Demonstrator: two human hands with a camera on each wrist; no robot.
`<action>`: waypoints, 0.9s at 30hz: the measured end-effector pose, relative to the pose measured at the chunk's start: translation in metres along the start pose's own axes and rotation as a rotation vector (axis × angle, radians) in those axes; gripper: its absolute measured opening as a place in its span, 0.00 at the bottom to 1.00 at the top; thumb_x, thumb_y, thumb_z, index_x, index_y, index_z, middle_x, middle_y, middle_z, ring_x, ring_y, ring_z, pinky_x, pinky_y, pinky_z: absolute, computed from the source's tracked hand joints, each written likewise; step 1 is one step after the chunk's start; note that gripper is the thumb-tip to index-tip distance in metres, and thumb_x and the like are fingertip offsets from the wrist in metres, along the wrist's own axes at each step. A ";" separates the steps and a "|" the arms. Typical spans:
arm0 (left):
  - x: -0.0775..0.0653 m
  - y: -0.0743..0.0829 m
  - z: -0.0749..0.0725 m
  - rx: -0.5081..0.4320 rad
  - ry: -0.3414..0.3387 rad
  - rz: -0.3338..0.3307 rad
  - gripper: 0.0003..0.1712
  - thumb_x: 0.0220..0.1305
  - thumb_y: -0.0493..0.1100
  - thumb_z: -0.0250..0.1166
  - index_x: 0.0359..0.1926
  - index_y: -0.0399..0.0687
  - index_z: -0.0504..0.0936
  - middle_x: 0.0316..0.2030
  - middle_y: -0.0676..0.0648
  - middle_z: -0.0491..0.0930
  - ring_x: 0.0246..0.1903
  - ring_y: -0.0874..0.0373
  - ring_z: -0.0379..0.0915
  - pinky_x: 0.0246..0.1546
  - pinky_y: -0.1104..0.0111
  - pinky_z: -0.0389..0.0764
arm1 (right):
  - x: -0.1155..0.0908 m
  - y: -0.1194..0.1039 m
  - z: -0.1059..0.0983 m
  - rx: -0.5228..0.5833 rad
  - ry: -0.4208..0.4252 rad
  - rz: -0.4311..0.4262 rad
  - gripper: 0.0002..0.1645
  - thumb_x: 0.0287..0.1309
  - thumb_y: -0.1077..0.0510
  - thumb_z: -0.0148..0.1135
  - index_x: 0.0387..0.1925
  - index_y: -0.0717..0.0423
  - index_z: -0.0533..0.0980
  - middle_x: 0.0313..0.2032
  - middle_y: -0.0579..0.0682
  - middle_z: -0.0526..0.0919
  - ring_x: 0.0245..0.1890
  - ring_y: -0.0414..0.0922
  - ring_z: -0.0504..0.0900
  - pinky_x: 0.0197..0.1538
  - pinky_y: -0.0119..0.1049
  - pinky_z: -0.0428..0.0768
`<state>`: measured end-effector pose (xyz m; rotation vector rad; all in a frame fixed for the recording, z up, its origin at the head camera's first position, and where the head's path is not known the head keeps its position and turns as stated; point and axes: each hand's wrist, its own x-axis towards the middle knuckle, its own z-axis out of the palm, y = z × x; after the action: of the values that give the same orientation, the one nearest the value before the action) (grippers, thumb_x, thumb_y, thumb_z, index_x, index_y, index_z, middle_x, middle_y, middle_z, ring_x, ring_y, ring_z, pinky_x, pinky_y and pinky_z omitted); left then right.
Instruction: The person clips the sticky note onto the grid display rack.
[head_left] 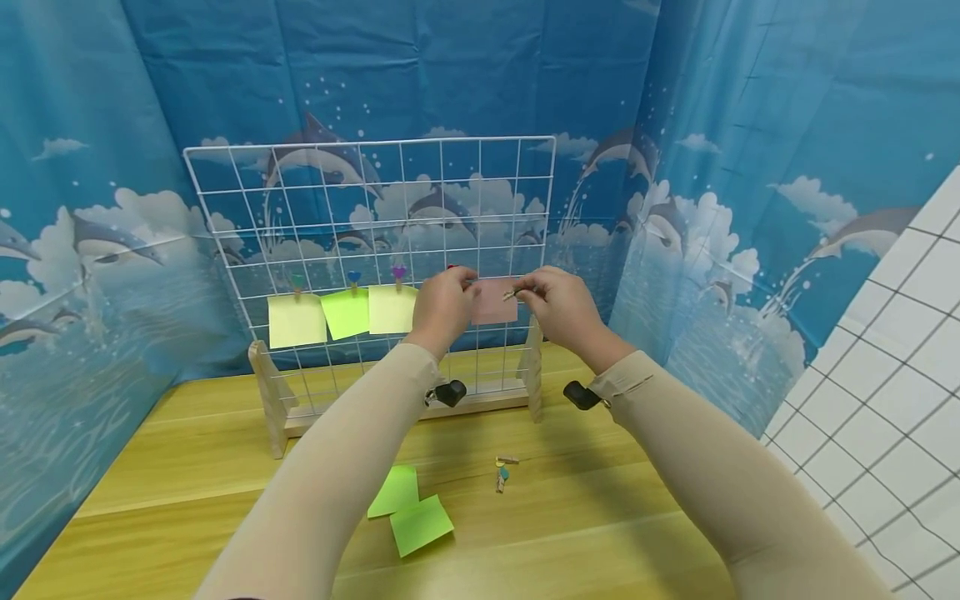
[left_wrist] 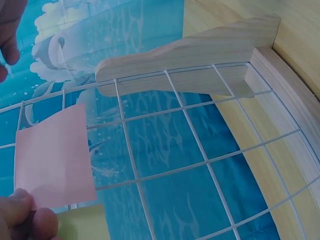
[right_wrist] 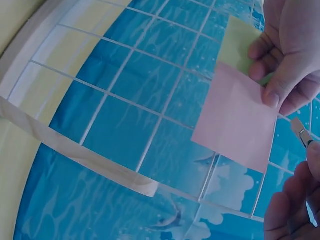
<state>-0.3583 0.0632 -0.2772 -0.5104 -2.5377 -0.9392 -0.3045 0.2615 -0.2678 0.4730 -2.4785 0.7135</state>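
Note:
My left hand (head_left: 441,310) pinches a pink sticky note (head_left: 495,307) by its edge, thumb in front, and holds it against the white wire grid (head_left: 403,158). In the right wrist view the note (right_wrist: 237,117) overlaps a yellow-green note (right_wrist: 240,45). Between the thumb and finger of my right hand (head_left: 566,308) is a small wooden clothespin (right_wrist: 301,132), just beside the pink note's edge. Further left on the grid, pale yellow (head_left: 297,323) and green (head_left: 347,313) notes hang from clothespins with coloured hearts. A red heart (head_left: 452,267) shows just above my left hand.
The grid stands in wooden feet (head_left: 266,400) on a wooden table (head_left: 570,533). Two green notes (head_left: 422,525) lie at the front, with two loose clothespins (head_left: 501,481) right of them. A dolphin curtain (head_left: 480,67) hangs behind; a white grid panel (head_left: 885,400) stands at right.

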 end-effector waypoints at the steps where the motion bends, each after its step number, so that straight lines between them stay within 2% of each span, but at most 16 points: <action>1: 0.000 0.000 0.000 -0.001 0.000 -0.002 0.19 0.79 0.51 0.61 0.63 0.51 0.85 0.52 0.48 0.89 0.46 0.53 0.86 0.47 0.58 0.87 | 0.003 -0.001 0.000 0.003 0.006 0.008 0.13 0.78 0.56 0.59 0.53 0.54 0.86 0.48 0.53 0.85 0.37 0.49 0.80 0.40 0.44 0.78; 5: -0.001 0.000 0.000 -0.010 -0.006 -0.019 0.19 0.80 0.51 0.61 0.64 0.51 0.84 0.52 0.48 0.89 0.46 0.53 0.86 0.46 0.59 0.87 | 0.012 -0.001 0.002 0.007 0.030 0.042 0.13 0.79 0.57 0.58 0.52 0.56 0.86 0.46 0.55 0.81 0.38 0.50 0.77 0.41 0.45 0.78; 11: -0.001 -0.001 0.002 -0.006 0.002 -0.020 0.19 0.80 0.51 0.61 0.64 0.52 0.84 0.51 0.48 0.89 0.45 0.53 0.86 0.46 0.59 0.87 | 0.021 -0.001 0.005 0.014 0.047 0.104 0.14 0.79 0.56 0.58 0.54 0.55 0.86 0.42 0.55 0.74 0.35 0.51 0.70 0.38 0.45 0.73; 14: -0.001 -0.001 0.003 0.000 0.004 -0.013 0.19 0.80 0.51 0.60 0.64 0.53 0.84 0.52 0.48 0.89 0.45 0.53 0.86 0.46 0.58 0.87 | 0.024 0.000 0.006 0.015 0.043 0.130 0.15 0.79 0.54 0.58 0.55 0.53 0.86 0.41 0.55 0.76 0.32 0.50 0.70 0.35 0.43 0.72; 19: -0.001 -0.001 0.003 0.011 0.007 -0.015 0.19 0.80 0.51 0.60 0.64 0.53 0.84 0.51 0.49 0.89 0.44 0.53 0.86 0.46 0.58 0.87 | 0.028 0.001 0.009 0.038 0.017 0.164 0.17 0.80 0.51 0.56 0.59 0.49 0.85 0.47 0.55 0.83 0.17 0.46 0.65 0.24 0.39 0.69; 22: -0.001 0.000 0.003 0.012 0.010 -0.014 0.19 0.80 0.51 0.61 0.64 0.53 0.84 0.51 0.49 0.89 0.44 0.53 0.86 0.45 0.58 0.87 | 0.030 0.002 0.010 0.047 0.009 0.176 0.18 0.81 0.50 0.56 0.60 0.48 0.84 0.39 0.55 0.82 0.12 0.44 0.60 0.20 0.37 0.66; 27: -0.001 0.000 0.002 0.027 0.007 -0.019 0.19 0.80 0.52 0.61 0.63 0.55 0.84 0.50 0.50 0.89 0.44 0.54 0.86 0.44 0.59 0.87 | 0.032 0.002 0.012 0.051 0.019 0.177 0.17 0.80 0.50 0.56 0.59 0.47 0.85 0.20 0.51 0.70 0.09 0.42 0.58 0.18 0.36 0.63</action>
<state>-0.3584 0.0645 -0.2795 -0.4751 -2.5498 -0.9099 -0.3357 0.2499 -0.2595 0.2655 -2.5106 0.8489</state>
